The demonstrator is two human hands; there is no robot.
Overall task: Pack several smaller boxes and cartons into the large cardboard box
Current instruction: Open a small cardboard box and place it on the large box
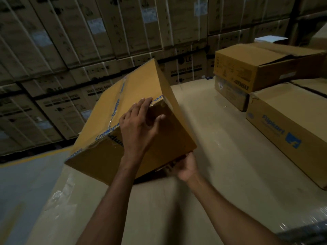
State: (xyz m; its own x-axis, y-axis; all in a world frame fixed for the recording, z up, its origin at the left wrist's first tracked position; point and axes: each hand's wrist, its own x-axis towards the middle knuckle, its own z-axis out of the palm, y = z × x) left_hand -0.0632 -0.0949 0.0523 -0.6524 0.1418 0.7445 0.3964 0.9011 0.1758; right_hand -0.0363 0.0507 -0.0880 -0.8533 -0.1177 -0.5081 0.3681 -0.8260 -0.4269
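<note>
Box (141,82) held tilted, its low near corner toward the person, the far end raised off the pale surface (203,191). Left hand (139,121) lies palm-down on the box's near face. Its fingers (144,103) are nearly straight and a little spread, the tips reaching the upper edge where the blue-printed tape (115,110) runs. The thumb is splayed wide to the right of the fingers, flat on the cardboard. Right hand (185,167) grips the box's bottom corner from below, the thumb against the corner. Its other fingers pass beneath the box and are hidden, so spread or pressed together cannot be told. A dark shadow lies on the surface under the box, just left of the right hand. Well to the right of both hands sits the Flipkart carton (283,131), and past it the Eveready carton (256,68) on another box. Beyond the left fingertips, strapped cartons (106,32) are stacked as a wall.
</note>
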